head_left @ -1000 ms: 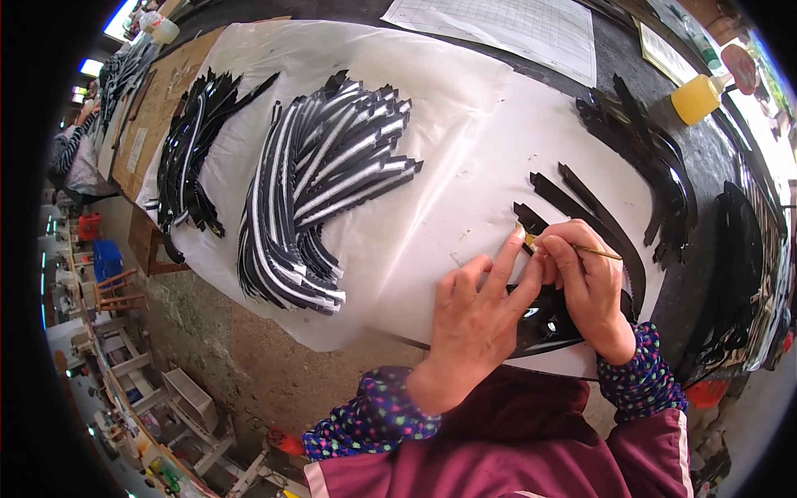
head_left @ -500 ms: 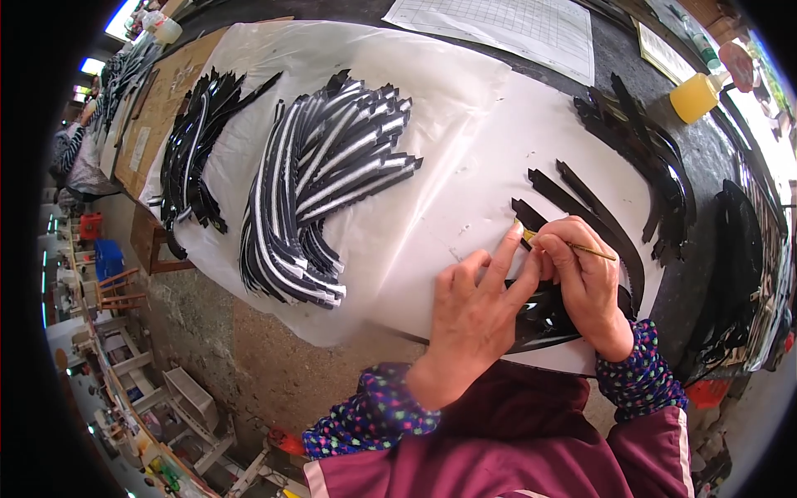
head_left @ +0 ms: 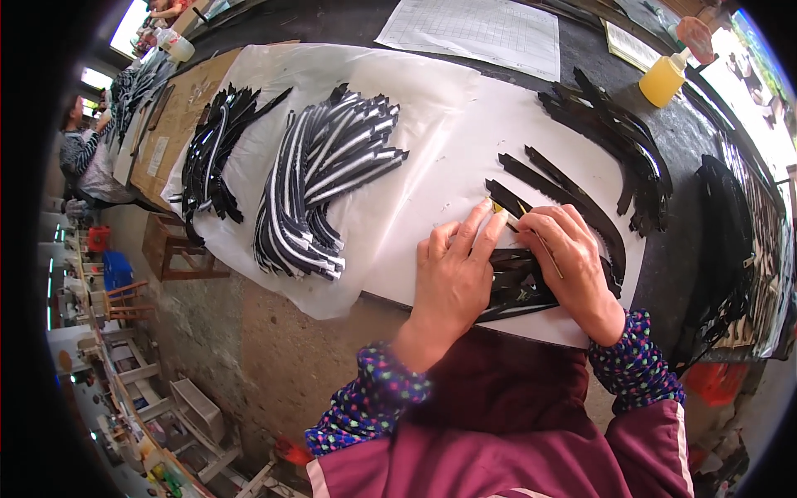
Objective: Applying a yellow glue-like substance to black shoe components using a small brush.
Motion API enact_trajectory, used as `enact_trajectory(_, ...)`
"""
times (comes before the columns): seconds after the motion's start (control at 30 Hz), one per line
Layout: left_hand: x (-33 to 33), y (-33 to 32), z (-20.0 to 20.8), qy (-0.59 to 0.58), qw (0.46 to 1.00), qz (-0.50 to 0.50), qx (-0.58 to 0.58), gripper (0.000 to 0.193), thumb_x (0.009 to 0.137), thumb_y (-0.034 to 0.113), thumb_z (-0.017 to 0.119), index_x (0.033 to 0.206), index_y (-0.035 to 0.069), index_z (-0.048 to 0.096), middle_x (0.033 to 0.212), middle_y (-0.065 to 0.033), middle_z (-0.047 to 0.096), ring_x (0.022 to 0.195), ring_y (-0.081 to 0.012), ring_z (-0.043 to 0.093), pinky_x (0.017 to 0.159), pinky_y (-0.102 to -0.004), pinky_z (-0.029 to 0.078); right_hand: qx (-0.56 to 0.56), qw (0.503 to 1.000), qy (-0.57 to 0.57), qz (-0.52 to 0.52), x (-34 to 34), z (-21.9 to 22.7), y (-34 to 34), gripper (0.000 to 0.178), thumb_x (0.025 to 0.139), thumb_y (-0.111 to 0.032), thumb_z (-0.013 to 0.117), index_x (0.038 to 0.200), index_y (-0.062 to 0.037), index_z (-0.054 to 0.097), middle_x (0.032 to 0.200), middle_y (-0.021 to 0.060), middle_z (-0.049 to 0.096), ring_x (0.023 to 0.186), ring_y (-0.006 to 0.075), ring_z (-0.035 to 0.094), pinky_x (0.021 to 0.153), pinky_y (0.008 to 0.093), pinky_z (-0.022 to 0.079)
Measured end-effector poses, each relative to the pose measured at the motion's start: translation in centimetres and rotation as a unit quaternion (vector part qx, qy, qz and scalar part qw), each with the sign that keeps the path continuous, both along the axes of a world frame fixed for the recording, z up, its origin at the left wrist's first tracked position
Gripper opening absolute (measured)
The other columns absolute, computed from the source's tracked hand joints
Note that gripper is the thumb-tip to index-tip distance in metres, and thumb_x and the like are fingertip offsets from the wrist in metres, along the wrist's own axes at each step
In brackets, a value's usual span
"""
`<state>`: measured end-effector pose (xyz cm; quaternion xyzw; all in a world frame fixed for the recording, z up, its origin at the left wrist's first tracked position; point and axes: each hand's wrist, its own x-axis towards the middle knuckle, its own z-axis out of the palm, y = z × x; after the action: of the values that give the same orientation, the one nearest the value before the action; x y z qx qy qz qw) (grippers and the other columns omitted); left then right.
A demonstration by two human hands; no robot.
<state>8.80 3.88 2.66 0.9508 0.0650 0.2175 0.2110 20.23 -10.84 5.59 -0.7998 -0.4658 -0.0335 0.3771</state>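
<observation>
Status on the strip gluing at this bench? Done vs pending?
Apparently done: two fanned piles of black strips with pale edges and on the white sheet. In hand: left hand pins a black strip while right hand works a thin stick along it. Apparently left: plain black strips by the yellow bottle.
</observation>
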Motion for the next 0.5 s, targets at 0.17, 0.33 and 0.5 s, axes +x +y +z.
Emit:
enact_trajectory(0.17,-0.7,0.1,0.5,-0.057,0.993,0.002,-0.102,0.039,0.09,0.003,0.068,0.128,0.009,0.063,0.13,-0.0092,0.062,0.113,-0.0288,0.057,0.096,-0.039,0.045,0.023,0.999,-0.019,-0.035,1.2,-0.4,-0.5,0.016,0.084,0.003,0.068,0.099,-0.0029,0.064,0.094,0.012,0.063,0.088,0.0322,0.059,0.078,0.0404,0.05)
enact_trajectory(0.33,-2.0,-0.7,1.1,-0.031,0.999,-0.003,-0.017,0.028,0.088,0.01,0.073,0.115,0.011,0.072,0.128,-0.0068,0.063,0.114,-0.0279,0.056,0.097,-0.0381,0.043,0.023,0.994,0.053,-0.091,2.0,-0.2,-1.4,0.013,0.087,-0.002,0.069,0.099,-0.0022,0.064,0.095,0.0118,0.064,0.092,0.032,0.06,0.08,0.0393,0.049)
enact_trajectory(0.5,-0.7,-0.8,2.9,-0.032,0.998,0.004,0.045,0.027,0.086,0.013,0.074,0.113,0.009,0.072,0.124,-0.0053,0.064,0.115,-0.026,0.055,0.099,-0.0395,0.04,0.048,0.992,0.082,-0.083,2.0,-0.7,-1.6,0.013,0.088,-0.003,0.069,0.1,-0.0026,0.065,0.096,0.0121,0.065,0.093,0.0318,0.062,0.081,0.039,0.05)
